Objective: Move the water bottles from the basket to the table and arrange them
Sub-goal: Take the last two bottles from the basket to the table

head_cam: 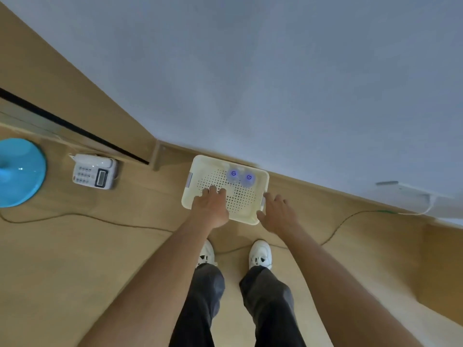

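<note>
A white perforated basket (198, 162) sits on the wooden floor against the wall. Two clear water bottles stand upright in its far part, seen from above with blue-marked caps: one (233, 174) and another (248, 178) touching it on the right. My left hand (211, 206) reaches over the near left rim, fingers spread flat above the basket's bottom, holding nothing. At the basket's right end, my right hand (276, 214) has its thumb by the near corner and its fingers apart next to the rim. Neither hand touches a bottle.
A white desk telephone (95, 171) lies on the floor to the left, beside a round blue object (20, 171). A thin cable (100, 217) runs across the floor past my white shoes (260, 254). A white device (426, 199) sits by the wall at right.
</note>
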### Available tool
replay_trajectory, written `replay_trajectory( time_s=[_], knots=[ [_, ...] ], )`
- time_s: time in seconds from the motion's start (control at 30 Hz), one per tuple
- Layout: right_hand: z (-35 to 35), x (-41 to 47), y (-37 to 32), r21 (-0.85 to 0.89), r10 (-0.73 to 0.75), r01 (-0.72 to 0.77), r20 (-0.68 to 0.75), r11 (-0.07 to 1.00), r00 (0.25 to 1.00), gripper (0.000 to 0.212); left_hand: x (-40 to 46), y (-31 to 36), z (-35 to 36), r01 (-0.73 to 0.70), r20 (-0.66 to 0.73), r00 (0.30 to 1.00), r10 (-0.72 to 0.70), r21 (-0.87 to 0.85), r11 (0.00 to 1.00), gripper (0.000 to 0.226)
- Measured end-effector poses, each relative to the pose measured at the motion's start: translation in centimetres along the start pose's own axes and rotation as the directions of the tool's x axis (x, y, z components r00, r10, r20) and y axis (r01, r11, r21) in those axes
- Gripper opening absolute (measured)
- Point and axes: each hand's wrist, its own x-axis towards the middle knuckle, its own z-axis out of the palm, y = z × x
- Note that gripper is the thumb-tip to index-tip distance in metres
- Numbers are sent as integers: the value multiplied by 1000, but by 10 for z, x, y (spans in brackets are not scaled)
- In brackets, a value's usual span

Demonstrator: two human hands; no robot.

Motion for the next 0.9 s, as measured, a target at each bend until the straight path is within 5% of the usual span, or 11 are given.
replay_trajectory(
  time_s=[0.57, 0.77, 0.9],
  knots=[
    [146, 292, 19, -34, -79, 75, -150, 997, 985, 47, 312, -11, 142, -54, -177, 981, 75, 121, 991, 55],
    [144, 311, 19, -197, -177, 131, -237, 972, 955, 40, 326, -9, 150, -97, -245, 960, 138, 172, 980, 56],
    [132, 260, 19, -107, -173, 150, -248, 983, 953, 30, 281, -10, 139, -90, -240, 964, 118, 125, 988, 49]
  ],
)
